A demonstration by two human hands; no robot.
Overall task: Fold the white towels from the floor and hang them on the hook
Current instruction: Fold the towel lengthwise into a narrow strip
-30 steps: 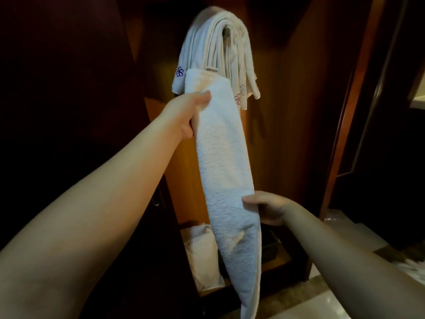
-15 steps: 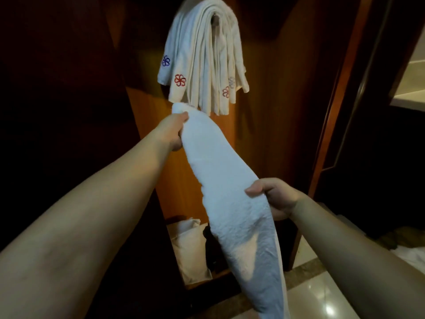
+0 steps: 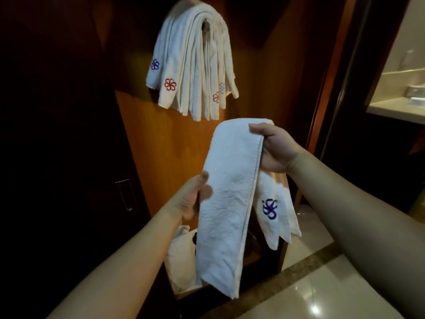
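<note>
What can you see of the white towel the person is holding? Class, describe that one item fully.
The held towel is white terry cloth with a stitched hem, folded lengthwise and doubled over the right hand, which grips its top fold. The front layer hangs long and slightly creased; the back layers are shorter and bear a blue flower-like emblem. The left hand touches its left edge mid-length. It hangs in the air below the towels already on the hook.

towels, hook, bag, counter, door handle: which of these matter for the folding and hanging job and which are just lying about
For the job:
folded towel, held by left hand and right hand
hung towels
hook

Just lying about:
white bag low in the wardrobe
door handle
bathroom counter
</note>
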